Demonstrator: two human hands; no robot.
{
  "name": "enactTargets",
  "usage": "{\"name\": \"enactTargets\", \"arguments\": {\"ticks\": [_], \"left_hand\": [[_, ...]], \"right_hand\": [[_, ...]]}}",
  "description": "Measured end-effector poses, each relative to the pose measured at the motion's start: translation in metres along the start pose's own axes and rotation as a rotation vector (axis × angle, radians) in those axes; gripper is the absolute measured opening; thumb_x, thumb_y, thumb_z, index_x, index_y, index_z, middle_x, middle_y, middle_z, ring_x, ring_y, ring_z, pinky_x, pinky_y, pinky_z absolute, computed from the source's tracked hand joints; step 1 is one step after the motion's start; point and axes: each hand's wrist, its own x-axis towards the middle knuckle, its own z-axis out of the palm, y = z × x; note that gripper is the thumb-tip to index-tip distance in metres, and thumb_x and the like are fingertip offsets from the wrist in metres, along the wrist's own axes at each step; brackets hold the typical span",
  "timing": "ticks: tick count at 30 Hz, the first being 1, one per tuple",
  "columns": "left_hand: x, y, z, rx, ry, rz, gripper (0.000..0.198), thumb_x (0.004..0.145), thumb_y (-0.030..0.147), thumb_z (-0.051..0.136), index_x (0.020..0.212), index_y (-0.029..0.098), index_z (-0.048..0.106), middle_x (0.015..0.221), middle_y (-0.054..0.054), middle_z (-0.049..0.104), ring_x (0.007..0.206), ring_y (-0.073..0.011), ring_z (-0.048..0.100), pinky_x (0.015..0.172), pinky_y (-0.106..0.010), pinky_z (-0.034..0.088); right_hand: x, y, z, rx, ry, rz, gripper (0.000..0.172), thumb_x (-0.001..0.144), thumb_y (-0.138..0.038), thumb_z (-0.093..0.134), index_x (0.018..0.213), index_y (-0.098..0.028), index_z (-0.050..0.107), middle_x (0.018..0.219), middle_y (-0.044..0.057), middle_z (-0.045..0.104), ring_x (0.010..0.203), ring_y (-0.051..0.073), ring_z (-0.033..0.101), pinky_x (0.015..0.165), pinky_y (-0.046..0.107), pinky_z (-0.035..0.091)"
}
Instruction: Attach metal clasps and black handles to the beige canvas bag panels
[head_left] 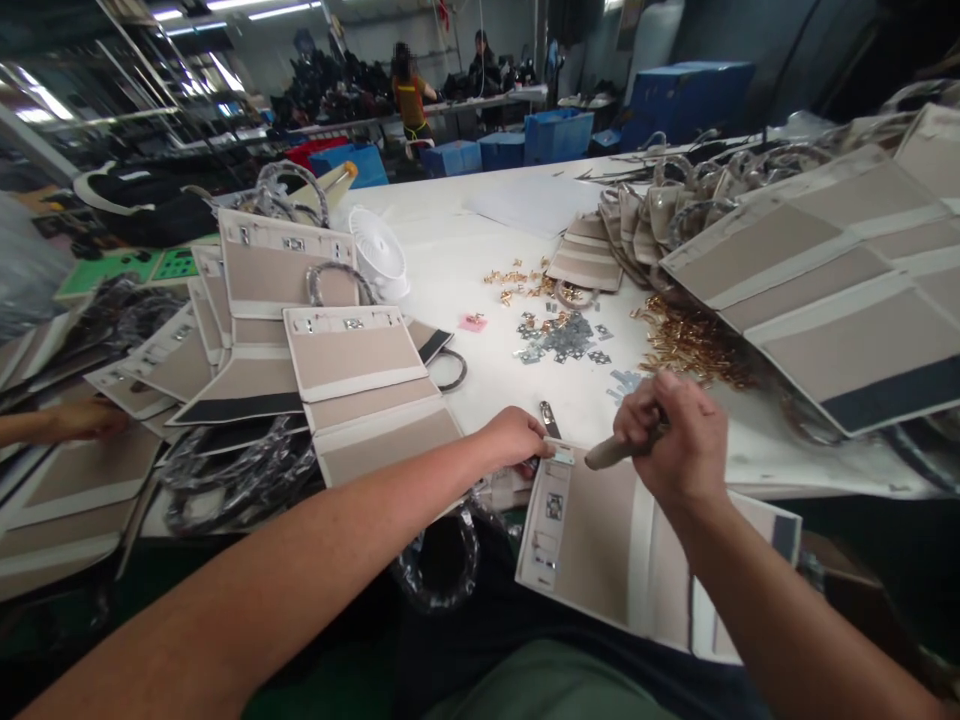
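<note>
A beige bag panel (600, 545) with white trim lies across my lap at the table's front edge. My left hand (514, 436) is closed on the panel's top corner, beside a small dark metal tool (550, 419). My right hand (679, 435) is fisted round a wooden tool handle (609, 452) that points at the same corner. Small silver fittings (553, 507) sit on the panel's white strip.
Stacks of beige panels lie at left (352, 365) and right (840, 270). Gold fittings (694, 345) and silver plates (562, 338) are scattered on the white table (480, 250). A white fan (379, 255), blue crates (559, 135) and people stand behind. Another person's hand (82, 420) rests at left.
</note>
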Motion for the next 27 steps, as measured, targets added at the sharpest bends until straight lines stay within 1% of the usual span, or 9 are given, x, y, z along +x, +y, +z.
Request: {"name": "enactTargets", "arguments": {"ticks": [4,7,9,12,16,18,21,24,27], "left_hand": [[0.003,-0.004,-0.002,-0.025,-0.024,0.011,0.012,0.076,0.019,0.08,0.085,0.013,0.076,0.065,0.0,0.067,0.048,-0.0155,0.062,0.051,-0.029,0.058],[0.003,-0.004,-0.004,-0.02,-0.061,-0.005,0.014,0.076,0.019,0.079,0.088,0.013,0.076,0.062,0.001,0.067,0.046,-0.0151,0.063,0.048,-0.025,0.054],[0.003,-0.002,-0.005,-0.011,-0.076,-0.022,0.013,0.076,0.019,0.078,0.088,0.014,0.077,0.06,0.001,0.066,0.045,-0.0153,0.063,0.045,-0.024,0.051],[0.004,-0.002,-0.005,-0.055,-0.075,-0.037,0.01,0.076,0.018,0.078,0.084,0.014,0.075,0.057,0.002,0.065,0.043,-0.015,0.061,0.044,-0.024,0.05],[0.006,-0.005,-0.005,-0.14,-0.121,0.014,0.008,0.077,0.017,0.077,0.074,0.015,0.07,0.048,0.004,0.059,0.04,-0.0133,0.056,0.04,-0.022,0.046],[0.006,-0.006,-0.006,-0.13,-0.133,0.032,0.014,0.078,0.018,0.076,0.068,0.015,0.067,0.046,0.004,0.055,0.039,-0.0127,0.054,0.039,-0.022,0.043],[0.005,-0.006,-0.008,-0.117,-0.148,0.04,0.017,0.077,0.021,0.078,0.066,0.015,0.067,0.049,0.004,0.058,0.041,-0.0132,0.057,0.042,-0.023,0.047],[0.001,-0.003,-0.01,-0.116,-0.153,0.023,0.014,0.075,0.021,0.08,0.071,0.015,0.068,0.056,0.002,0.063,0.046,-0.0156,0.062,0.046,-0.025,0.051],[-0.003,-0.001,-0.01,-0.098,-0.139,-0.003,0.008,0.077,0.017,0.078,0.074,0.016,0.07,0.057,0.002,0.065,0.047,-0.0156,0.062,0.047,-0.026,0.053]], "right_hand": [[0.002,0.023,-0.001,0.092,0.077,-0.004,0.039,0.091,-0.039,0.071,0.063,-0.019,0.053,0.054,-0.008,0.039,0.039,0.007,0.038,0.039,0.023,0.038],[0.002,0.03,-0.006,0.113,0.105,0.003,0.038,0.091,-0.038,0.071,0.063,-0.02,0.052,0.054,-0.008,0.039,0.038,0.006,0.036,0.038,0.023,0.037],[-0.001,0.032,-0.005,0.101,0.105,-0.033,0.039,0.091,-0.036,0.07,0.062,-0.02,0.051,0.053,-0.008,0.039,0.037,0.006,0.035,0.037,0.023,0.036],[-0.01,0.036,0.004,0.024,0.028,-0.138,0.039,0.094,-0.03,0.068,0.061,-0.02,0.05,0.053,-0.007,0.042,0.036,0.007,0.036,0.037,0.024,0.034],[-0.022,0.04,0.018,-0.249,-0.179,-0.238,0.039,0.097,-0.026,0.068,0.062,-0.021,0.051,0.055,-0.004,0.05,0.048,0.011,0.048,0.048,0.027,0.04],[-0.021,0.039,0.023,-0.392,-0.273,-0.208,0.04,0.097,-0.03,0.068,0.062,-0.02,0.052,0.057,-0.002,0.053,0.052,0.012,0.049,0.053,0.028,0.04],[-0.012,0.033,0.027,-0.519,-0.324,-0.042,0.043,0.098,-0.041,0.067,0.062,-0.02,0.056,0.056,-0.001,0.056,0.052,0.012,0.049,0.052,0.028,0.04],[0.002,0.028,0.032,-0.513,-0.324,0.12,0.048,0.095,-0.05,0.069,0.06,-0.021,0.056,0.05,-0.002,0.054,0.047,0.012,0.047,0.048,0.027,0.038],[0.012,0.026,0.041,-0.436,-0.307,0.119,0.051,0.092,-0.052,0.072,0.057,-0.022,0.049,0.046,-0.004,0.05,0.041,0.01,0.042,0.044,0.026,0.035]]}}
